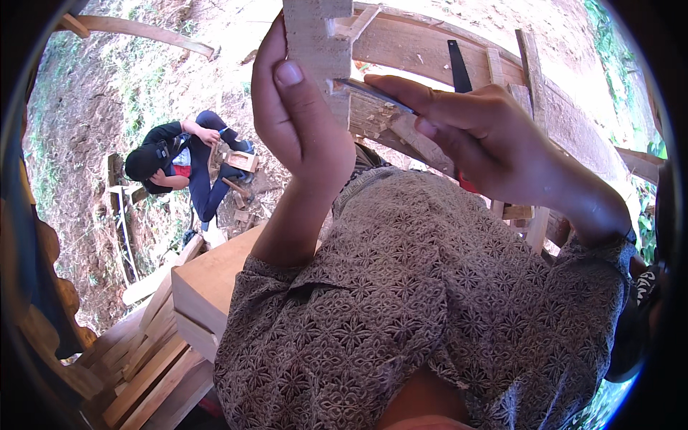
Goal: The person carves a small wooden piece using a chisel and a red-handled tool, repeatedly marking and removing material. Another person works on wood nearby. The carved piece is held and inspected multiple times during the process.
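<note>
A pale wooden board [315,43] with notches cut in its right edge stands upright in front of me. My left hand [307,125] is wrapped round its left side, the thumb lying on the near face. In my right hand [494,140] is a chisel [378,93] with a narrow steel blade. Its tip meets the board's edge at the lower notch, and my forefinger stretches along the blade. The chisel's handle is hidden inside my fist.
A handsaw [459,68] with a dark blade rests among planks [423,54] beyond my right hand. At left, another person [179,161] sits on the ground beside wood pieces and a hammer [239,188]. A wooden box-like block [208,287] and stacked boards [154,380] lie at lower left.
</note>
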Tool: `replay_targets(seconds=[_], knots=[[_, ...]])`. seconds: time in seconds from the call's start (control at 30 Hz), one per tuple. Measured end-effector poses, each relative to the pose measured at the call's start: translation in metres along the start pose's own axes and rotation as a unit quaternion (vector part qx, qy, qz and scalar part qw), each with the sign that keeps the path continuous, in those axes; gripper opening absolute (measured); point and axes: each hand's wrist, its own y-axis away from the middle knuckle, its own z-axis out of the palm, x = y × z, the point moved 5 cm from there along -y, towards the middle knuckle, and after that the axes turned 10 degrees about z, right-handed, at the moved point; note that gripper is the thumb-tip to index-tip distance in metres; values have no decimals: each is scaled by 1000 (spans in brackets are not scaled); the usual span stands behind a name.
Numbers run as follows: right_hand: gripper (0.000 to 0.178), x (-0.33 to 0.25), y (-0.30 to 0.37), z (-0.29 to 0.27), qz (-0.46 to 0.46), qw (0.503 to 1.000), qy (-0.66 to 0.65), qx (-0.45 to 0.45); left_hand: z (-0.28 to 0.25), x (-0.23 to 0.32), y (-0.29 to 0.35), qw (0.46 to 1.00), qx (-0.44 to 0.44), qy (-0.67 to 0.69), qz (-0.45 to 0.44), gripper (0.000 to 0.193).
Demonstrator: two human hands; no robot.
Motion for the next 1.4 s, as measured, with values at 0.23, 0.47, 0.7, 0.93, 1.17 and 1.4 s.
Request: replay_targets(seconds=[0.23, 0.47, 0.7, 0.93, 1.17, 1.4], knots=[[47, -4, 3, -11, -15, 998, 56, -20, -1, 1, 4, 997, -71, 1, -33, 54], [49, -13, 6, -30, 5, 984, 162, -76, 8, 5, 1, 972, -206, -60, 92, 41], [46, -5, 3, -20, -2, 999, 40, -6, 12, 0, -9, 999, -43, -3, 11, 53], [45, -6, 6, -18, -35, 998, 46, 30, 15, 0, -1, 999, -38, 5, -8, 53], [48, -19, 8, -34, 103, 980, 152, -73, 12, -9, 2, 988, -147, -33, -17, 52], [45, -13, 7, -31, 69, 985, 124, -97, 10, 0, -1, 969, -219, -65, 99, 53]])
